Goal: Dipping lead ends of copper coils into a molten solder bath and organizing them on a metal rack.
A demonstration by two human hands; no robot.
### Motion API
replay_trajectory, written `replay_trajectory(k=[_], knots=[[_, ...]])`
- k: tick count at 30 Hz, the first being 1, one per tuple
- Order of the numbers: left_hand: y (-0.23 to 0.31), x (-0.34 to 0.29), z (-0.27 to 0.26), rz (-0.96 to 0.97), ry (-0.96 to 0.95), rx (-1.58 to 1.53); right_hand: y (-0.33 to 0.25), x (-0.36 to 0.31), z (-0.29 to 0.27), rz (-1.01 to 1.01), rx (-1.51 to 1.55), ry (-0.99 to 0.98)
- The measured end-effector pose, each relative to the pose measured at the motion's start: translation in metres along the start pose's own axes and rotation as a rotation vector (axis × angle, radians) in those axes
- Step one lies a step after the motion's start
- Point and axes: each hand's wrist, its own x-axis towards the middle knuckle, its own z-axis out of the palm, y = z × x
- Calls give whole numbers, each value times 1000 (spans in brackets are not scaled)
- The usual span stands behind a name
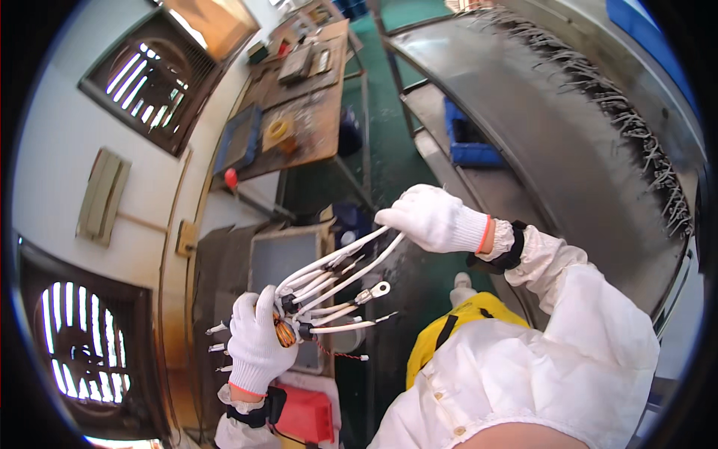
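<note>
Left hand, white knit glove, at 7 o'clock of frame: fingers curled tight around a small copper-wound coil, only an orange-brown sliver showing between the fingers. White sleeved leads fan out of the coil toward 2 o'clock; a few short ones stick out at 9 o'clock of the glove. One lead ends in a ring terminal, loose, at 3 o'clock of the fan. Thin red thread hangs below the leads at 5 o'clock of the coil. Right hand, same glove, just above frame centre: fingers pinched shut on the far ends of two long leads, pulling them out straight from the bundle. Red box at 5 o'clock of left hand, near the bottom edge. Curved steel bench with rows of wire ends sits at 1 o'clock, well apart from both hands
</note>
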Motion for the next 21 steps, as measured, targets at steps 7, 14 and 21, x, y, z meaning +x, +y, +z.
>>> replay_trajectory(k=[7,14,21], knots=[[95,185,35,310,46,-222,105,-80,-109,227,-389,56],[197,340,71,526,-20,-217,118,-187,-175,887,-528,184],[310,475,100,505,-117,-129,112,-263,-143,1633,75,200]])
